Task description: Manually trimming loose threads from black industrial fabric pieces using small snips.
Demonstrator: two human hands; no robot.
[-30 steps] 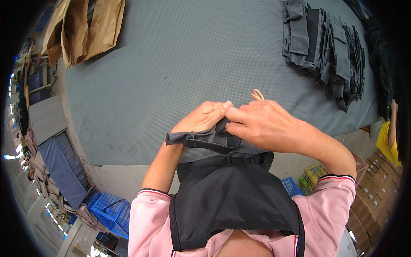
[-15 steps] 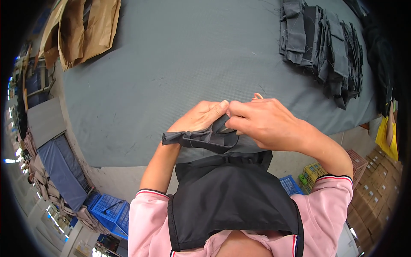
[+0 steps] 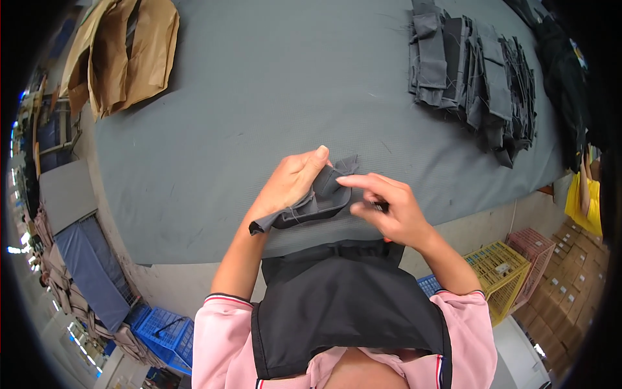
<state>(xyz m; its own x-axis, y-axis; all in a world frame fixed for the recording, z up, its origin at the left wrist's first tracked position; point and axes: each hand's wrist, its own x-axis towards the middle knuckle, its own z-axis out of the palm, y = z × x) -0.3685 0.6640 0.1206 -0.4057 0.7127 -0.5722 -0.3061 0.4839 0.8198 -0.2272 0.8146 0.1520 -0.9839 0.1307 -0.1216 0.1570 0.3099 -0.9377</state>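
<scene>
Here, the grey fabric strip [image 3: 304, 211], stretched lower-left to upper-right, is pinched by left hand [image 3: 291, 185] and right hand [image 3: 389, 211] fingers above the table [image 3: 259, 97].

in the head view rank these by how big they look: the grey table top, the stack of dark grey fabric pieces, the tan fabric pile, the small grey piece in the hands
1. grey table top
2. stack of dark grey fabric pieces
3. tan fabric pile, close to the stack and partly cut off by the rim, so unsure
4. small grey piece, held in the left hand and right hand
</scene>
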